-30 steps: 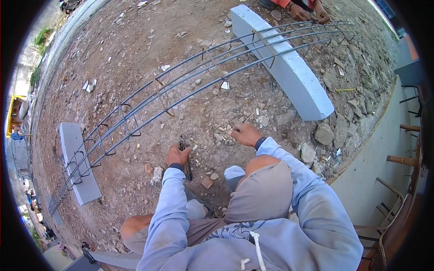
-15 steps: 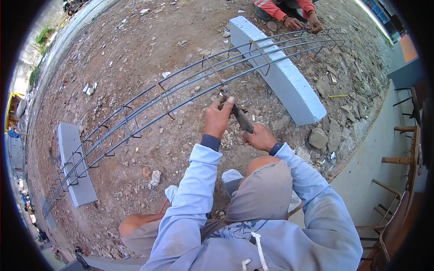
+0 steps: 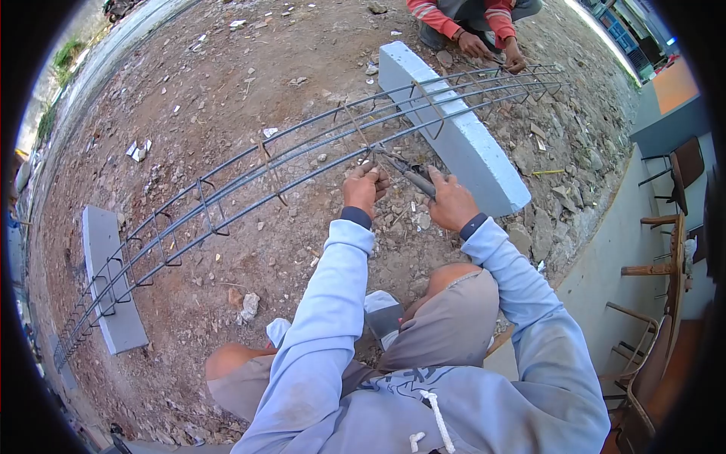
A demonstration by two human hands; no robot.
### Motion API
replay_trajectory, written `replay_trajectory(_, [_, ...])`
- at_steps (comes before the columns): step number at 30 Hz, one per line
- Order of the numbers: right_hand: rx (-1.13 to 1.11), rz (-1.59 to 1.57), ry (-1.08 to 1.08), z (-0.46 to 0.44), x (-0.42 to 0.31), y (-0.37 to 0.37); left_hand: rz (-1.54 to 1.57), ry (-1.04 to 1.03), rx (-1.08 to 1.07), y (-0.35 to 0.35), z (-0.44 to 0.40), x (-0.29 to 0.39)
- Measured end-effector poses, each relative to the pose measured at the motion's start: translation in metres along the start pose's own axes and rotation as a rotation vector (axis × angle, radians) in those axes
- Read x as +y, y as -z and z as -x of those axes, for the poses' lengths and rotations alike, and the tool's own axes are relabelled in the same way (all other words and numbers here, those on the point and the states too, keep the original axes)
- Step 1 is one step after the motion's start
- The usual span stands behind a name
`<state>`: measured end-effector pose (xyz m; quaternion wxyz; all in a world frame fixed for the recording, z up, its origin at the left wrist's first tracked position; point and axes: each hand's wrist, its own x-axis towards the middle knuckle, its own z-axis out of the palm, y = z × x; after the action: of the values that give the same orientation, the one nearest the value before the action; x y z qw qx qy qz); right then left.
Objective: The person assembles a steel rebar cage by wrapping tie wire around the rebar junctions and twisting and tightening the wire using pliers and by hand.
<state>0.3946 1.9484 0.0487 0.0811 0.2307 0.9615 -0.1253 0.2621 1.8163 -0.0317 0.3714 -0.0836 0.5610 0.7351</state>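
Note:
A long rebar cage [image 3: 316, 178] of steel bars and bent stirrups stretches diagonally in front of me. My right hand [image 3: 452, 203] is wrapped around the dark handles of pincers [image 3: 414, 177], whose jaws reach the near bar by a stirrup [image 3: 354, 124]. Just below that joint, my left hand [image 3: 364, 188] has its fingers pinched together beside the jaws. Whatever it may hold is too small to make out. Under the cage's right part lies a pale blue block [image 3: 475, 155], and a grey block [image 3: 125, 327] props its left part.
Across the cage, a crouching person in red sleeves has both hands [image 3: 475, 47] at its far right end. Stones and rubble [image 3: 249, 306] litter the dirt ground. Chairs [image 3: 687, 168] and a wooden-legged piece of furniture [image 3: 647, 269] stand on the paved floor at right.
My right hand has risen and turned the pincers flatter, their jaws now at the bar joint. My left hand has dropped slightly, off the tool. The view has shifted a little.

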Motion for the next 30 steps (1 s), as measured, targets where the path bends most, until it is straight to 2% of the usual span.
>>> replay_trajectory(9, [0.078,0.018,0.059,-0.009,0.003,-0.003,-0.018,0.01,-0.053,0.005,0.003,0.003])
replay_trajectory(15, [0.156,0.176,0.113,-0.013,0.002,-0.002,-0.05,0.01,-0.035,0.008,0.003,0.006])
replay_trajectory(21, [0.171,0.197,0.127,-0.01,0.0,0.003,-0.049,-0.005,-0.029,0.008,0.002,0.005])
replay_trajectory(24, [0.089,0.255,0.118,-0.016,0.008,-0.001,-0.029,-0.005,-0.037,0.013,0.001,0.007])
replay_trajectory(27, [-0.109,-0.018,0.175,-0.027,0.017,-0.014,-0.023,-0.024,-0.025,0.013,0.004,0.004])
replay_trajectory(30, [-0.764,-0.852,-0.124,-0.03,0.015,-0.004,0.133,-0.003,-0.006,0.003,0.01,0.007])
